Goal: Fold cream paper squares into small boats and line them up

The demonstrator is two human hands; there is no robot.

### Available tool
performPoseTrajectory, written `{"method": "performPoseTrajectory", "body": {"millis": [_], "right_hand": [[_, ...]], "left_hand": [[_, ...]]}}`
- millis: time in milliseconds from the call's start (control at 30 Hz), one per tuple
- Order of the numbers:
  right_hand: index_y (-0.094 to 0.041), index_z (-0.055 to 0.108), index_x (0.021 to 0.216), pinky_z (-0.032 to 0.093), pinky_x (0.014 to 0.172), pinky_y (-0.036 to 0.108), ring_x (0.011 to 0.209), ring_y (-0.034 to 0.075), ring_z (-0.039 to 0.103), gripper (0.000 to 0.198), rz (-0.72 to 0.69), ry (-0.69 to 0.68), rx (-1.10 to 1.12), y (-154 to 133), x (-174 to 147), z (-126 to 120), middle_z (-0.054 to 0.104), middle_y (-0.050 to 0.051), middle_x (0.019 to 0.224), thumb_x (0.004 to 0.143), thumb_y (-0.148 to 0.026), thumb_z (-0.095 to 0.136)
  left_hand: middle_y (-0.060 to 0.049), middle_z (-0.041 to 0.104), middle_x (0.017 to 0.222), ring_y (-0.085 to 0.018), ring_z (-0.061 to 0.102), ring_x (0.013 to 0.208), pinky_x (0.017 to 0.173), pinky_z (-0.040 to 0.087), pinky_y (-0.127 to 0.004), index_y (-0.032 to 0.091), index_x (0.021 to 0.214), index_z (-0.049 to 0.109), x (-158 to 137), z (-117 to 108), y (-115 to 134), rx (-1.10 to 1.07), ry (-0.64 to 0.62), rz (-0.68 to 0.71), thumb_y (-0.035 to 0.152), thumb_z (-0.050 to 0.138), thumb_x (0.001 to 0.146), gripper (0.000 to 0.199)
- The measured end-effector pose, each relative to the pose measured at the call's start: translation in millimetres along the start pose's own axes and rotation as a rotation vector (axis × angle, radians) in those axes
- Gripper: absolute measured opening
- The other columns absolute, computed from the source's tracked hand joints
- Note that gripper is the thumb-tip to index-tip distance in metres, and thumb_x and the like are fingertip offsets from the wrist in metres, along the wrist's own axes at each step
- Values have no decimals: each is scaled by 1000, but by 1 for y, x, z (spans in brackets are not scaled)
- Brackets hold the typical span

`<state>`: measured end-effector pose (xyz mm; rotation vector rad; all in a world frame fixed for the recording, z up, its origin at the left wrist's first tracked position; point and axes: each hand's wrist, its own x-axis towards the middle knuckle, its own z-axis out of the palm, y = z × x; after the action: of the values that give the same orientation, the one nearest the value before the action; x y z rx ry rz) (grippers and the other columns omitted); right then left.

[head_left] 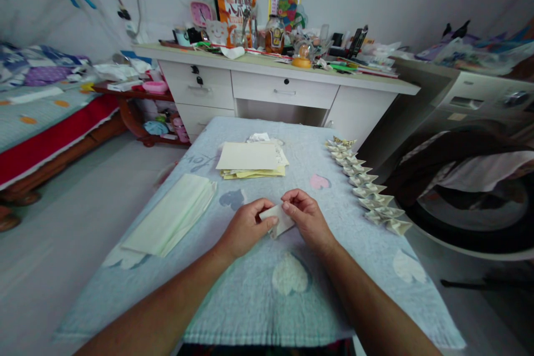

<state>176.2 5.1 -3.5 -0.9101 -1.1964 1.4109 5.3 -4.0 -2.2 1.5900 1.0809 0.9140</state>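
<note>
Between my two hands, just above the cloth-covered table (317, 217), is a small folded piece of paper (282, 222). My left hand (249, 225) pinches its left side between thumb and fingers. On the right side, my right hand (307, 217) grips the upper edge with thumb and forefinger. Beyond the hands lies a stack of cream and yellow paper sheets (248, 157). A pile of long pale green paper (173, 214) rests at the left. Along the right edge runs a row of folded paper pieces (369, 190) with pointed tips.
A white desk (287, 89) stands behind the table, loaded with a jar (275, 34), an orange snack bag (236, 3) and small clutter. To the right is a front-loading washing machine (467, 89) with cloth hanging from its opening. A bed (54, 128) is at the left.
</note>
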Motion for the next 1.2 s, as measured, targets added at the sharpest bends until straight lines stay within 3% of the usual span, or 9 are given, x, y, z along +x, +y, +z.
{"method": "performPoseTrajectory", "body": {"millis": [200,400,700,1067,1200], "right_hand": [[-18,58,75,34,54,21,55,9,44,25,-1,-13,-48,2,0,-2,52,-4,63,74,-38,72],[-17,60,74,34,54,22,55,9,45,25,9,-17,-73,3,0,-2,54,-3,63,75,-38,71],[-16,62,74,31,53,22,53,8,43,24,22,-65,-40,0,-2,0,54,-3,62,75,-39,71],[-18,62,74,33,57,22,60,10,42,20,-93,-9,-207,3,-2,2,49,-3,64,78,-37,69],[-18,63,74,33,58,23,62,10,44,20,-100,-16,-205,1,-2,2,50,-2,67,79,-37,67]], "left_hand": [[2,57,71,-11,53,63,57,41,-20,15,86,61,2,-2,3,-29,85,-4,26,61,77,14],[1,59,73,-12,54,65,59,42,-20,15,89,63,2,-3,2,-89,67,-14,29,63,76,19],[3,56,61,-10,50,55,52,38,-19,13,78,63,4,-7,-4,-159,74,-73,36,64,76,23],[3,56,61,-10,50,56,52,38,-19,15,75,63,-1,-4,7,45,86,-8,30,60,78,15],[2,58,68,-11,53,61,56,41,-20,15,83,63,0,-5,6,7,100,11,31,63,76,17]]}}
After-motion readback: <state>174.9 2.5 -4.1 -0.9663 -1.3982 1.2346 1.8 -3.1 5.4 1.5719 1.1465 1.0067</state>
